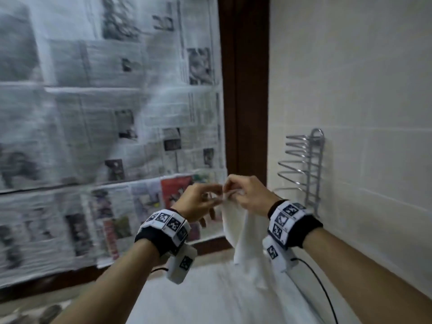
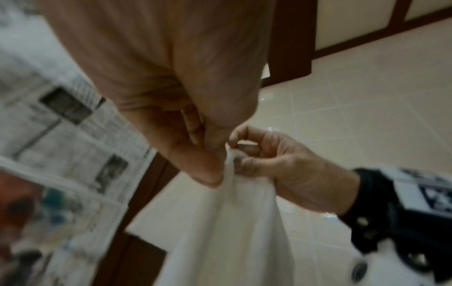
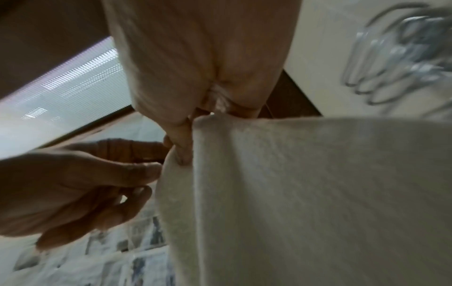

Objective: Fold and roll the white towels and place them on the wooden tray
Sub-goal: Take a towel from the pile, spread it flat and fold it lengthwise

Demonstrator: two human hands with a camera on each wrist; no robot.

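Note:
A white towel point(image 1: 236, 230) hangs in the air in front of me, its lower part reaching down to the white surface below. My right hand point(image 1: 228, 191) pinches its top edge with curled fingers. My left hand point(image 1: 216, 197) is right beside it, thumb and forefinger pinching the same edge. In the left wrist view the left hand point(image 2: 220, 154) meets the right hand point(image 2: 234, 152) at the towel point(image 2: 232, 222) corner. From the right wrist, the right hand point(image 3: 195, 120) grips the towel point(image 3: 305, 193) and the left hand point(image 3: 159, 160) nips its side edge. No wooden tray is in view.
Newspaper sheets point(image 1: 105, 113) cover the surface on the left, bordered by a dark wooden frame point(image 1: 243, 90). A chrome wire rack point(image 1: 304, 164) is fixed to the tiled wall at right. A white surface point(image 1: 210, 295) lies below, and a black cable point(image 1: 322, 284) trails from my right wrist.

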